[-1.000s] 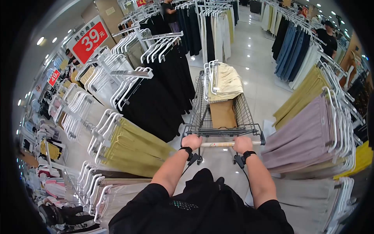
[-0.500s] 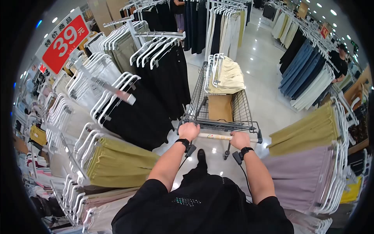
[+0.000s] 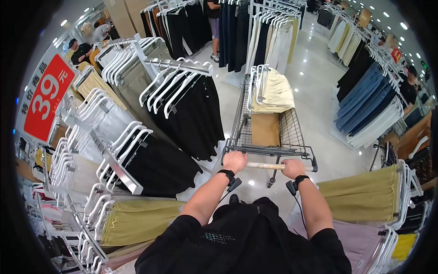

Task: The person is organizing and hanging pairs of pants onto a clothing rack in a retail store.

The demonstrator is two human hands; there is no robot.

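Both hands grip the pale handle (image 3: 264,166) of a wire shopping cart (image 3: 292,130). My left hand (image 3: 236,161) is wrapped round the handle's left part, and my right hand (image 3: 294,168) round its right part. Each wrist wears a black band with a small dark device. Cream pleated garments (image 3: 276,93) on white hangers (image 3: 258,82) lie across the far end of the cart. Nearer to me, a flat brown cardboard piece (image 3: 265,129) rests in the basket.
Racks with black trousers (image 3: 194,114) and olive trousers (image 3: 141,219) stand left, under a red sign (image 3: 47,97). More olive trousers (image 3: 362,192) hang right; jeans (image 3: 365,98) hang beyond. Tiled aisle (image 3: 310,82) runs ahead. People stand at the upper left, top and right.
The cart and both hands sit slightly lower and further right in view. The left racks and sign have shifted down and left. Another person now shows at the upper left.
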